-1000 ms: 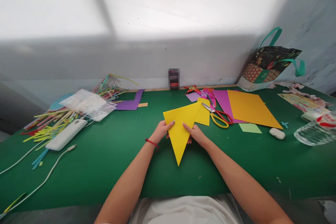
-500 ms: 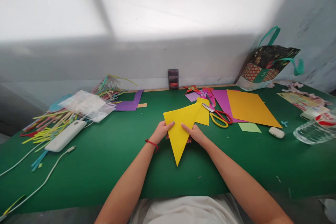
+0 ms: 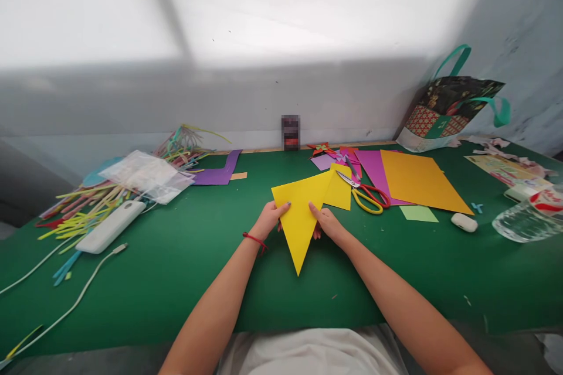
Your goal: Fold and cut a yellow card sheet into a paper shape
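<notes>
A yellow paper folded into a triangle (image 3: 300,217) lies point-down toward me on the green table (image 3: 185,258). My left hand (image 3: 268,220) grips its left edge, thumb on top and fingers curled under. My right hand (image 3: 328,224) pinches its right edge the same way. A red thread bracelet circles my left wrist. Behind the triangle lies a second yellow sheet (image 3: 341,190).
Red-and-yellow scissors (image 3: 365,193) lie beside orange (image 3: 417,181) and pink papers at the right. A heap of coloured strips (image 3: 88,211), a plastic bag, a white power bank (image 3: 109,225) with cables sit left. A patterned bag (image 3: 448,108), a water bottle (image 3: 523,220) and a white eraser stand right.
The triangle and both hands have shifted very slightly away from me; the grip is the same.
</notes>
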The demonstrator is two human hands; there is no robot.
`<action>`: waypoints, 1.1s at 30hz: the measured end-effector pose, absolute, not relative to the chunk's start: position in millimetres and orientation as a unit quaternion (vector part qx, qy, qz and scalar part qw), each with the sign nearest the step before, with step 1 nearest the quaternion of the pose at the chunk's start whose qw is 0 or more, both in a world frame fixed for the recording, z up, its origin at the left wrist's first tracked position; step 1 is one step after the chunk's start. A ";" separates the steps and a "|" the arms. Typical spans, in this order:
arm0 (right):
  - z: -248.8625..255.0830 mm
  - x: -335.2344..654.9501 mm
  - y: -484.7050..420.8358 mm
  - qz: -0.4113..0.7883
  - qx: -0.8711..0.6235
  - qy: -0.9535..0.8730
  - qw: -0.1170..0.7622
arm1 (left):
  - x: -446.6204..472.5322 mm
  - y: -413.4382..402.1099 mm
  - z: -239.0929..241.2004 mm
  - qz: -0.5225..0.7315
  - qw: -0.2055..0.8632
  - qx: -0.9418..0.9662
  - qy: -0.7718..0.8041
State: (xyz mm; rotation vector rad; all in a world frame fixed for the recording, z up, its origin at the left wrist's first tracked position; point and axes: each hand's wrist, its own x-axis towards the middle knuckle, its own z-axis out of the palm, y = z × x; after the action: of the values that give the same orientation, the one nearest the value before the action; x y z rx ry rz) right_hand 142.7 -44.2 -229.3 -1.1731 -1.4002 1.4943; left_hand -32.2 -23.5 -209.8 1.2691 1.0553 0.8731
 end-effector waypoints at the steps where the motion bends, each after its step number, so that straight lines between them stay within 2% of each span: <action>1: -229.1 142.5 -44.1 0.588 -0.458 -0.545 0.384 | -32.2 -23.6 -209.6 0.375 0.595 0.546 0.454; 18: -228.2 147.3 -41.7 0.569 -0.469 -0.528 0.422 | -35.3 -24.3 -209.3 0.351 0.601 0.558 0.453; 25: -226.3 151.3 -38.0 0.523 -0.526 -0.473 0.475 | -33.8 -26.0 -207.7 0.328 0.609 0.563 0.453; 33: -221.5 155.5 -37.5 0.488 -0.547 -0.475 0.487 | -37.2 -26.4 -204.7 0.327 0.617 0.561 0.445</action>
State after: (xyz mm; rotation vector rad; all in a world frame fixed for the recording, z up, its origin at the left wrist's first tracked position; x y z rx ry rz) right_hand 155.5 -37.5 -221.5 -1.3304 -1.1562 1.1872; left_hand -37.2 -26.4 -204.7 1.2905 1.0248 0.7532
